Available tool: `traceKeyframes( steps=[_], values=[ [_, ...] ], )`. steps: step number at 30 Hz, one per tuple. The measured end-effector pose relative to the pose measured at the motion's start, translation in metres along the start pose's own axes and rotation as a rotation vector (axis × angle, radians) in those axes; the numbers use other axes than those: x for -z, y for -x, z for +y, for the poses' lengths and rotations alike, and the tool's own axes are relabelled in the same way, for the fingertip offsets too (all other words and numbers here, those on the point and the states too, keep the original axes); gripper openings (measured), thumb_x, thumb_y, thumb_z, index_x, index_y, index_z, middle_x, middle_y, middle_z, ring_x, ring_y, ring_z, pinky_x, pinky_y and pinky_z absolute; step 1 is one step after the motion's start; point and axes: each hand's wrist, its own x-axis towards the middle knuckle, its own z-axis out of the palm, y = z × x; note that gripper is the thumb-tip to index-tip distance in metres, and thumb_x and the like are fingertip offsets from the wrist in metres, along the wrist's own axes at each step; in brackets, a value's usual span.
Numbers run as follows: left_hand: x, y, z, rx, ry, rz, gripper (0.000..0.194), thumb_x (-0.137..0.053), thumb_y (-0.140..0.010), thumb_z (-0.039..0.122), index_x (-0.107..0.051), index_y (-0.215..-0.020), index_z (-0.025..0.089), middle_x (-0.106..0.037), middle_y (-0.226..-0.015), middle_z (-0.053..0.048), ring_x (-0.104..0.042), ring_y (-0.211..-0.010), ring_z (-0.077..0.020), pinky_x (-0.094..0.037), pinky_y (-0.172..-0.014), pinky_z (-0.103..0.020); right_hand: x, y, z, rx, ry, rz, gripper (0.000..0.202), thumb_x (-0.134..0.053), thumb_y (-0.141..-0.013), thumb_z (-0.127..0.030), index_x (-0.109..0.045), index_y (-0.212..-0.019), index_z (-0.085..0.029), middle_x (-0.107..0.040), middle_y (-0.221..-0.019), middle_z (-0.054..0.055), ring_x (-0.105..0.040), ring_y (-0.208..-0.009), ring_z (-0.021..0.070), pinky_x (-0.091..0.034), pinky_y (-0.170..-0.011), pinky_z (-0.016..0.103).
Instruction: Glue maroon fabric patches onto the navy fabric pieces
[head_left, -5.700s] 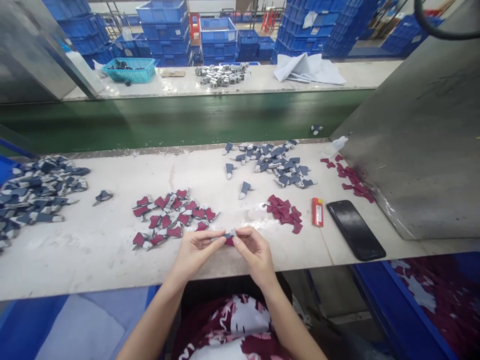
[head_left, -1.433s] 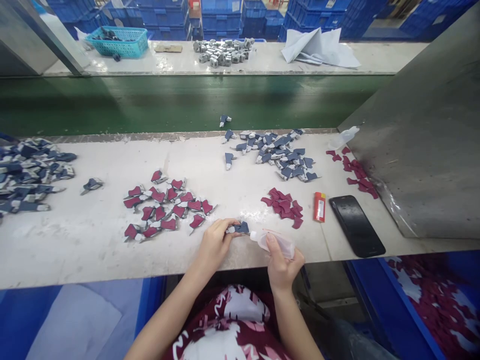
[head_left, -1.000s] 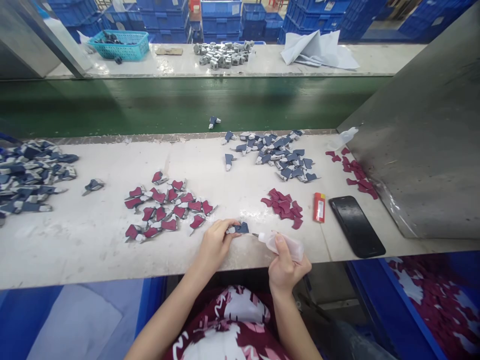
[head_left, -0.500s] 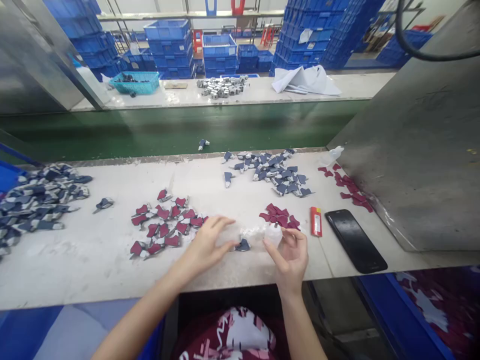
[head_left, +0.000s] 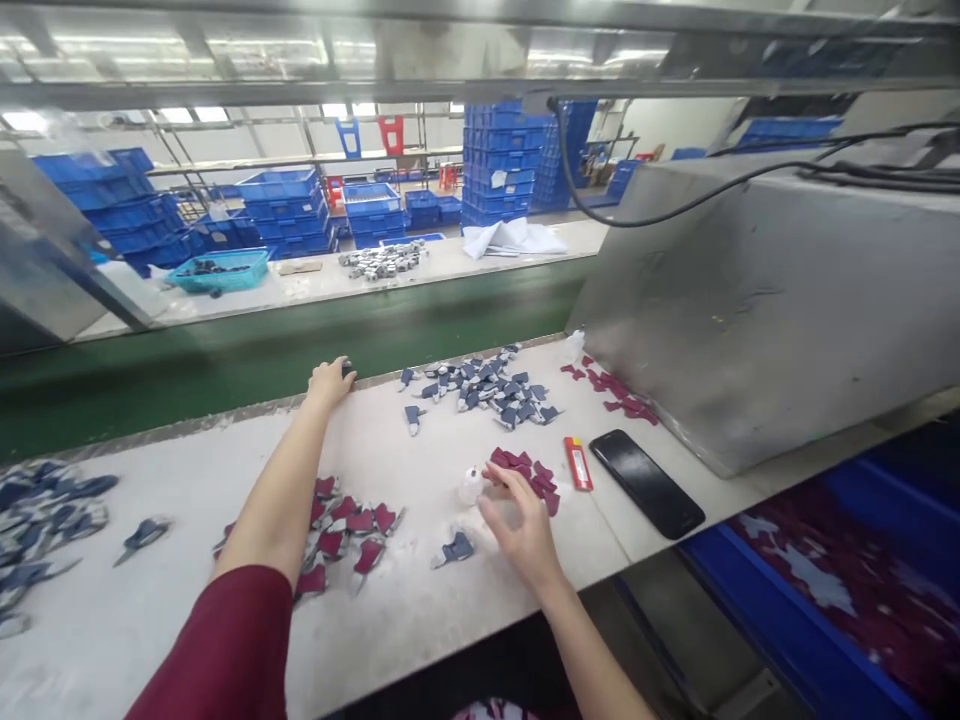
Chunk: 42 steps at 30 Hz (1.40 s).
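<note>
My left hand (head_left: 331,382) reaches out to the far edge of the bench, beside the green belt (head_left: 450,305). Its fingers are closed on a small grey-and-navy piece (head_left: 346,366), mostly hidden. My right hand (head_left: 523,522) is low over the bench, thumb and fingertips at the side of a small whitish bottle (head_left: 470,488) with a dark tip. Below the bottle lies one navy-and-grey piece (head_left: 454,548). Behind the right fingers is a pile of flat maroon pieces (head_left: 538,478). Maroon-and-grey pieces (head_left: 360,521) lie near my left forearm, which covers some of them.
Navy-and-grey pieces are heaped at centre back (head_left: 480,386) and far left (head_left: 45,515). A red lighter (head_left: 578,464) and a black phone (head_left: 646,483) lie right of the maroon pile. A metal housing (head_left: 765,310) walls the right side; a black cable (head_left: 675,213) hangs above.
My left hand has gone from the near bench to the belt's edge, where a loose piece lay. The bottle and right hand have shifted left of the maroon pile. The view has turned and lifted.
</note>
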Motion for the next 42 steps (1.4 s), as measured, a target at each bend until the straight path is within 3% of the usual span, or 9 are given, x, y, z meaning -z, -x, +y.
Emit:
traceKeyframes(
  steps=[4, 8, 12, 16, 20, 25, 29, 34, 42],
  values=[
    [-0.001, -0.002, -0.002, -0.011, 0.028, -0.002, 0.037, -0.064, -0.096, 0.035, -0.060, -0.127, 0.016, -0.062, -0.129, -0.011, -0.065, -0.109, -0.0257, -0.057, -0.090, -0.047, 0.026, -0.009, 0.010, -0.063, 0.235, 0.190, 0.035, -0.057, -0.093, -0.049, -0.075, -0.105, -0.021, -0.071, -0.103, 0.012, -0.066, -0.097, 0.0265, -0.055, -0.083, 0.041],
    [0.000, 0.005, 0.015, -0.078, 0.077, -0.038, 0.032, -0.060, -0.097, 0.026, -0.061, -0.127, 0.013, -0.068, -0.120, -0.010, -0.067, -0.106, -0.0272, -0.054, -0.094, -0.048, 0.034, -0.019, 0.025, -0.103, 0.460, 0.139, 0.043, -0.057, -0.090, -0.057, -0.077, -0.098, -0.019, -0.072, -0.093, 0.013, -0.062, -0.094, 0.0315, -0.050, -0.086, 0.047],
    [-0.009, 0.025, 0.052, -0.240, 0.155, -0.165, 0.047, -0.063, -0.089, 0.017, -0.056, -0.136, 0.016, -0.076, -0.109, -0.009, -0.071, -0.090, -0.0227, -0.055, -0.092, -0.040, 0.030, -0.020, 0.027, -0.072, 0.510, 0.097, 0.042, -0.050, -0.093, -0.054, -0.074, -0.086, -0.020, -0.071, -0.086, 0.012, -0.062, -0.087, 0.0297, -0.049, -0.080, 0.045],
    [-0.017, 0.068, 0.086, -0.363, 0.212, -0.244, 0.048, -0.059, -0.090, 0.022, -0.053, -0.137, 0.018, -0.072, -0.122, -0.012, -0.070, -0.106, -0.0251, -0.053, -0.096, -0.040, 0.031, -0.016, 0.018, -0.113, 0.401, 0.092, 0.037, -0.050, -0.092, -0.050, -0.069, -0.085, -0.019, -0.070, -0.081, 0.009, -0.062, -0.072, 0.0233, -0.050, -0.070, 0.038],
    [0.001, 0.146, 0.103, -0.452, 0.224, -0.165, 0.037, -0.050, -0.098, 0.029, -0.055, -0.132, 0.014, -0.067, -0.128, -0.017, -0.061, -0.121, -0.0294, -0.048, -0.104, -0.047, 0.037, -0.008, 0.010, -0.177, 0.246, 0.135, 0.036, -0.057, -0.088, -0.049, -0.071, -0.102, -0.018, -0.072, -0.092, 0.010, -0.065, -0.072, 0.0212, -0.055, -0.071, 0.038],
    [0.025, 0.256, 0.102, -0.417, 0.197, -0.254, 0.034, -0.059, -0.096, 0.042, -0.062, -0.118, 0.017, -0.070, -0.107, -0.012, -0.066, -0.101, -0.0276, -0.057, -0.089, -0.042, 0.033, 0.013, -0.001, -0.369, -0.086, 0.189, 0.034, -0.076, -0.076, -0.050, -0.070, -0.088, -0.019, -0.075, -0.084, 0.008, -0.072, -0.080, 0.0230, -0.060, -0.077, 0.037],
    [0.002, 0.307, 0.096, -0.339, 0.228, -0.185, 0.027, -0.069, -0.090, 0.033, -0.065, -0.113, 0.019, -0.067, -0.105, -0.010, -0.065, -0.099, -0.0272, -0.058, -0.085, -0.041, 0.023, 0.032, -0.016, -0.439, -0.239, 0.125, 0.035, -0.080, -0.072, -0.051, -0.069, -0.081, -0.019, -0.074, -0.079, 0.005, -0.073, -0.078, 0.0215, -0.060, -0.073, 0.033],
    [-0.026, 0.325, 0.099, -0.204, 0.324, -0.022, 0.013, -0.062, -0.095, 0.024, -0.070, -0.104, 0.022, -0.068, -0.105, -0.010, -0.064, -0.100, -0.0267, -0.058, -0.087, -0.042, 0.007, 0.051, -0.028, -0.449, -0.270, -0.055, 0.032, -0.081, -0.072, -0.049, -0.071, -0.078, -0.019, -0.074, -0.079, 0.005, -0.071, -0.075, 0.0202, -0.058, -0.065, 0.029],
    [-0.014, 0.333, 0.107, 0.112, 0.762, -0.115, 0.016, -0.062, -0.093, 0.026, -0.074, -0.104, 0.021, -0.080, -0.101, -0.006, -0.077, -0.091, -0.0233, -0.063, -0.085, -0.035, -0.010, 0.060, -0.042, -0.477, -0.348, 0.032, 0.030, -0.085, -0.068, -0.046, -0.073, -0.073, -0.019, -0.076, -0.076, 0.006, -0.074, -0.076, 0.0231, -0.062, -0.074, 0.037]
  ],
)
